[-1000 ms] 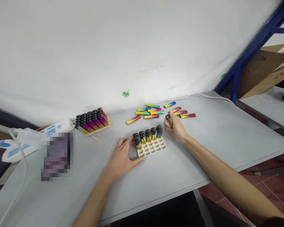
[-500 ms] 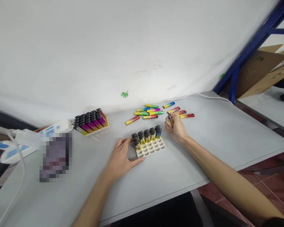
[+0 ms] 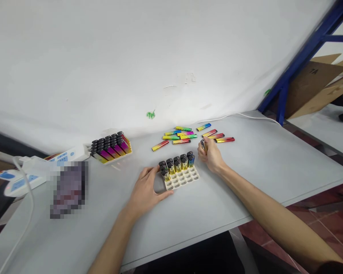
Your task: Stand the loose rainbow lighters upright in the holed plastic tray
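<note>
A white slotted tray [image 3: 185, 178] stands in front of me, with black-topped lighters [image 3: 178, 164] upright in its far rows and bare slots toward me. My left hand [image 3: 145, 189] grips the tray's left end, thumb by the near corner and fingers against the lighters at the far corner. Just right of the tray, my right hand [image 3: 210, 154] is closed around a lighter [image 3: 202, 145]. Only its dark top shows above the fist; the fingers hide most of its body. Past that hand, several bright lighters [image 3: 185, 134] lie flat on the table.
A second tray [image 3: 118, 159] packed with purple and yellow lighters stands at the back left. Left of it are white power strips [image 3: 61, 158] with a cable and a blurred-out object [image 3: 70, 190]. A wall closes off the back; a blue metal frame [image 3: 282, 99] and cardboard boxes [image 3: 317, 85] stand right.
My right hand has shifted slightly left toward the tray with the lighter still in it. My left hand and the tray have stayed in place.
</note>
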{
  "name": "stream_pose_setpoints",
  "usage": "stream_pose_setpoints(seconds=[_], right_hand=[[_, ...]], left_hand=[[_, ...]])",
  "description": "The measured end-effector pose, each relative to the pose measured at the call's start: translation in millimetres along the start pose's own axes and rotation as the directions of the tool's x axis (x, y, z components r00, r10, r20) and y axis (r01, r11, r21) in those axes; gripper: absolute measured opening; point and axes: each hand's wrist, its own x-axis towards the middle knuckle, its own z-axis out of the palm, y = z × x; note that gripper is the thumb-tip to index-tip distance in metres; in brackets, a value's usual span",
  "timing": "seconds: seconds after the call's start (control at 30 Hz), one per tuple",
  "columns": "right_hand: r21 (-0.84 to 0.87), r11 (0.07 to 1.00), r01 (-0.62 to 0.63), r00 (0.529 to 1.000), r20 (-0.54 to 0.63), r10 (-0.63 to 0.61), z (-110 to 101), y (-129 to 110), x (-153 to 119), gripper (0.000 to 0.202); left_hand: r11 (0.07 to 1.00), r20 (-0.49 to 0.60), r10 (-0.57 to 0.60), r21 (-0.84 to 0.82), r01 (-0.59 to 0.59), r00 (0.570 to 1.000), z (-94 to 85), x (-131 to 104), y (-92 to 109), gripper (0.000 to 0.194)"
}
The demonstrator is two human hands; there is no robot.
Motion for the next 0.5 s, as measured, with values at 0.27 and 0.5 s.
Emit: stream_pose_setpoints(seconds=[0.27, 0.5], right_hand=[[-0.334, 0.902, 0.274, 0.954, -0.028, -0.300, -3.7, -10.5, -13.2, 0.047], [-0.635, 0.675, 0.376, 0.890, 0.046, -0.453, 4.0, -44.4, -63.5, 0.028]], left_hand=[[1.000, 0.002, 0.021, -0.016, -0.021, 1.000, -1.2, 0.7, 2.4, 0.078], [0.999, -0.002, 0.025, -0.034, -0.025, 1.000, -0.1, 1.0, 2.3, 0.081]])
